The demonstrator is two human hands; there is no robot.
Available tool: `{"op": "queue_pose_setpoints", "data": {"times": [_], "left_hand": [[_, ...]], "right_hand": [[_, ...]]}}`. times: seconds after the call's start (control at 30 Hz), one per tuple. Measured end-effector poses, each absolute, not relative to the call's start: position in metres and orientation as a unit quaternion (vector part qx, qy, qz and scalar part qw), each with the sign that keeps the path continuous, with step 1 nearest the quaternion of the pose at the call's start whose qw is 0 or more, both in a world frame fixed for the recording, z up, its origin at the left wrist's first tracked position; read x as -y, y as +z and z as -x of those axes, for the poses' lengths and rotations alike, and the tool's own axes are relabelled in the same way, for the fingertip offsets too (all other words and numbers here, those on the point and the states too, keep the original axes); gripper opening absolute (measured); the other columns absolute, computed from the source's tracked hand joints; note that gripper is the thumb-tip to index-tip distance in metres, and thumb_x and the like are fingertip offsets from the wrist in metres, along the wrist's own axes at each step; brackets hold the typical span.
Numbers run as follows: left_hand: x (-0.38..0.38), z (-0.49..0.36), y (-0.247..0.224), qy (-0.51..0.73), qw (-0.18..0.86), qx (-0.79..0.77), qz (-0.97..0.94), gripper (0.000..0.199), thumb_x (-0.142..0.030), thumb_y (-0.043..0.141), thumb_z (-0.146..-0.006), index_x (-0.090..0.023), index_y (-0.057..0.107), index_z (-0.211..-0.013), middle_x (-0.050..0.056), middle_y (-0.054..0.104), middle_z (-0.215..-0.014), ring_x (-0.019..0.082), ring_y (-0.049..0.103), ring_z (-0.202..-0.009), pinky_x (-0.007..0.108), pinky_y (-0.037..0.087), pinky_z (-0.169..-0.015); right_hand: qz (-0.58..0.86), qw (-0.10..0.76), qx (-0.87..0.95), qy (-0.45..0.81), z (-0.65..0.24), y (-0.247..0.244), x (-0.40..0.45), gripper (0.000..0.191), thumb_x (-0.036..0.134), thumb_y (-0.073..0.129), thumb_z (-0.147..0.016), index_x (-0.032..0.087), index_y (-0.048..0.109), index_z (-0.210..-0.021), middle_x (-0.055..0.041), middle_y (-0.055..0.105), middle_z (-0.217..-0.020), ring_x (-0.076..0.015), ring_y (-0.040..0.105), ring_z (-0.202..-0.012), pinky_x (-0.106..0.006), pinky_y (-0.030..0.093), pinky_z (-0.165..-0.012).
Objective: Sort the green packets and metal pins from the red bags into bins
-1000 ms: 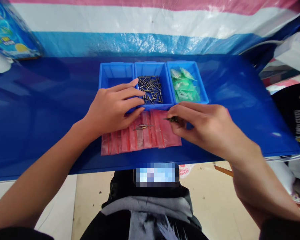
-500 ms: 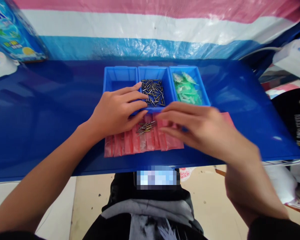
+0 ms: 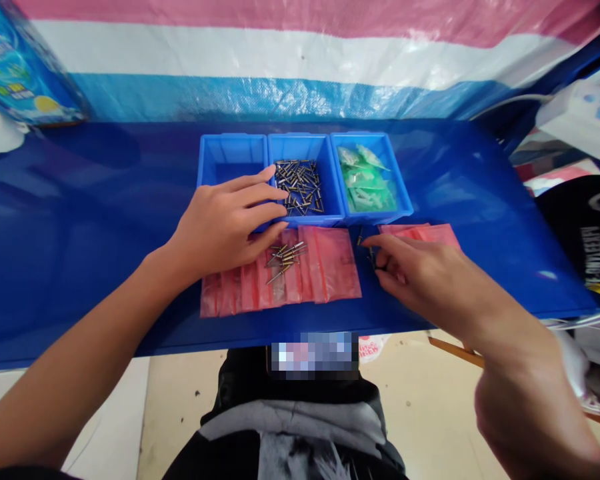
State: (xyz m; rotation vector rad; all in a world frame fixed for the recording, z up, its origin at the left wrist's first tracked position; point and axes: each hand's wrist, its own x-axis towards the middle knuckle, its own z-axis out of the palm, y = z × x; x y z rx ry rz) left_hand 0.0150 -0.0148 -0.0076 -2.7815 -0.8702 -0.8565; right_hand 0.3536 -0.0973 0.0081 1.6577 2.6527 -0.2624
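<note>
My left hand point(image 3: 230, 223) rests with fingers spread at the front edge of the middle blue bin point(image 3: 336, 193), which holds many metal rivets point(image 3: 300, 183). Under its thumb lie overlapping pink zip bags point(image 3: 333, 267), with a small heap of rivets point(image 3: 286, 259) on top. To the right, my right hand point(image 3: 405, 267) is closed, its fingertips pinching small dark rivets low over the blue table point(image 3: 280, 330). One rivet point(image 3: 360, 236) shows just left of those fingertips. More pink bags point(image 3: 443, 233) lie behind that hand.
The left blue bin point(image 3: 234, 157) shows a bare floor. Green and clear packets point(image 3: 367, 180) fill the right bin. A blue package point(image 3: 25, 73) stands at the back left, a white device point(image 3: 583, 117) at the right. A phone with a blurred screen point(image 3: 314, 353) is below the table edge.
My right hand has moved right, from above the pink bags to the table beside them, uncovering the bags. The left hand keeps its place by the bins. The view has shifted slightly.
</note>
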Motion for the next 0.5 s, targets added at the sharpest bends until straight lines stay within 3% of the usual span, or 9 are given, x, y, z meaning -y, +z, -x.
{"op": "queue_pose_setpoints", "data": {"times": [0.17, 0.3, 0.5], "left_hand": [[0.015, -0.014, -0.007, -0.287, 0.059, 0.276, 0.915, 0.015, -0.028, 0.065, -0.107, -0.022, 0.079, -0.108, 0.001, 0.082, -0.127, 0.028, 0.072, -0.138, 0.034, 0.069, -0.093], [0.015, -0.015, -0.007, -0.284, 0.061, 0.28, 0.915, 0.015, -0.029, 0.064, -0.108, -0.023, 0.078, -0.108, 0.0, 0.082, -0.128, 0.028, 0.071, -0.139, 0.033, 0.068, -0.093], [0.014, -0.015, -0.008, -0.286, 0.064, 0.277, 0.915, 0.016, -0.029, 0.064, -0.108, -0.022, 0.079, -0.107, 0.0, 0.082, -0.127, 0.028, 0.072, -0.137, 0.034, 0.069, -0.093]], "right_hand": [[-0.573, -0.086, -0.813, -0.053, -0.348, 0.011, 0.091, 0.029, 0.024, 0.059, -0.098, 0.013, 0.074, -0.121, -0.0097, 0.081, -0.091, -0.0251, 0.077, -0.075, -0.034, 0.051, -0.065], [-0.621, -0.07, -0.776, -0.083, -0.335, 0.009, 0.086, 0.018, 0.027, 0.066, -0.097, 0.015, 0.076, -0.104, -0.0084, 0.079, -0.084, -0.0246, 0.074, -0.07, -0.035, 0.051, -0.064], [-0.629, -0.052, -0.775, -0.025, -0.326, 0.005, 0.081, 0.018, 0.02, 0.061, -0.095, 0.016, 0.077, -0.103, -0.0126, 0.082, -0.094, -0.0284, 0.075, -0.078, -0.037, 0.048, -0.064]]}}
